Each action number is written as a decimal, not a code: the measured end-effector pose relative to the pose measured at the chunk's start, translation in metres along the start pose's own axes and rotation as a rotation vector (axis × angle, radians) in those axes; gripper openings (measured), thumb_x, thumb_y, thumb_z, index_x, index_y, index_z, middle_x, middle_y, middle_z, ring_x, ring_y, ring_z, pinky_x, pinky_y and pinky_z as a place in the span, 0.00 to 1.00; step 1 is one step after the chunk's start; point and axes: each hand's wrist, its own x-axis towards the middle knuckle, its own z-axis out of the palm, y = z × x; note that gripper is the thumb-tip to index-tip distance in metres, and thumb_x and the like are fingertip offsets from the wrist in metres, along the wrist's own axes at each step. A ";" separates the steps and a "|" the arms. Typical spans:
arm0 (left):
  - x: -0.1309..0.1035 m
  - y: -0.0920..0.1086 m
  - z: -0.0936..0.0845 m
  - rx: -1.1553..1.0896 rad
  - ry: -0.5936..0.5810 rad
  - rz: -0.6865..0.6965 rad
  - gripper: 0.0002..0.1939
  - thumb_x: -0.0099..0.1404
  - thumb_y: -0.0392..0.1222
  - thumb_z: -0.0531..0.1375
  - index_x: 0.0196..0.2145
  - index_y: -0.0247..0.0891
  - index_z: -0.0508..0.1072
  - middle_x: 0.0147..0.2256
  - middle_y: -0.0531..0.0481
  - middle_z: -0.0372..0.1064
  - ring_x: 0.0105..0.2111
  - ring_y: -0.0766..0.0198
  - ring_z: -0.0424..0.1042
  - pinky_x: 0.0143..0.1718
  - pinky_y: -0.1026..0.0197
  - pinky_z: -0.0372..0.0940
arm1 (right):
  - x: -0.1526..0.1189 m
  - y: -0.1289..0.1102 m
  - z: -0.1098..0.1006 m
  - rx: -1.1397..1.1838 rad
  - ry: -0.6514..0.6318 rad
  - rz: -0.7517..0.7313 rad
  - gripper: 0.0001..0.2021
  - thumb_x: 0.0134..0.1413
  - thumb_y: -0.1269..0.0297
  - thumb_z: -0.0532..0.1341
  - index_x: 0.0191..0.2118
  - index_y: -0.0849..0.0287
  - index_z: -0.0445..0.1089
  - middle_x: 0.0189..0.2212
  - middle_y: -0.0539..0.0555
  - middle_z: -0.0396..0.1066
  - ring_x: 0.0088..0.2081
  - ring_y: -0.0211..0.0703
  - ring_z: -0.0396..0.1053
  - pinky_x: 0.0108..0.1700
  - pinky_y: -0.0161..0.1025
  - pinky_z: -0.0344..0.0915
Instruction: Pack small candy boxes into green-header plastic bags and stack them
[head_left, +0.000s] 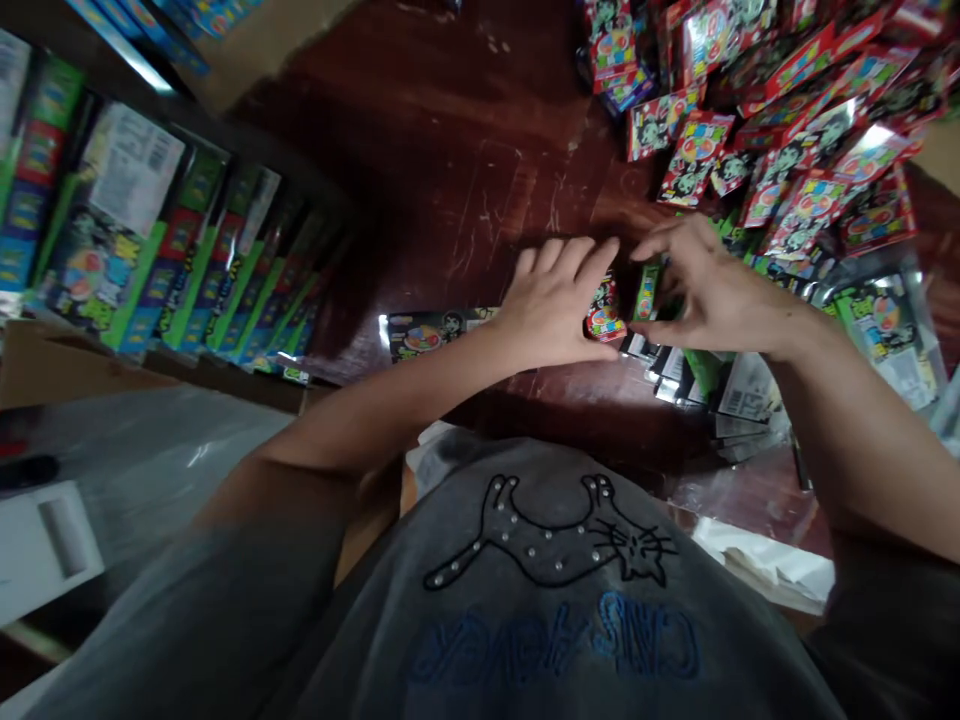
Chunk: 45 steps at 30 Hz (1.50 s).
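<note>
"Head camera: how are the arms posed?"

"Both reach in from the lower sides toward the middle. The left hand [556, 300] shows its back, its fingers side by side and angled up, its thumb apart below. The right hand [701, 290] faces it, forefinger and thumb parted and curving toward the left one."

"Pinching anything?"

"One red packet [604, 312] sits in the left hand's gap between thumb and forefinger; one green packet [646, 291] stands in the right's gap. Whether either is really squeezed, I can't tell."

"Where exactly are those two?"

"Above the dark red tabletop [465, 180], side by side and apart, the red one on the left."

"Count the rest for me."

"One dark package [431, 335] lies partly beneath the left forearm. One clear bag [889, 330] is right of the right wrist. Near that wrist, a fanned stack of packages [750, 395] overlaps too much to count. Same with the heap of red packets [810, 205] at upper right: many, uncountable. At left, a row of upright packages [112, 230] fills a carton [71, 365]; several, the far ones too dark to number."
</note>
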 end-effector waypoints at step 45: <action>-0.093 -0.081 0.008 0.041 -0.116 0.081 0.61 0.57 0.61 0.77 0.78 0.39 0.54 0.68 0.31 0.62 0.65 0.34 0.61 0.67 0.38 0.56 | 0.007 -0.016 0.081 -0.046 0.064 -0.261 0.34 0.64 0.41 0.67 0.71 0.46 0.66 0.68 0.55 0.71 0.68 0.62 0.66 0.78 0.78 0.31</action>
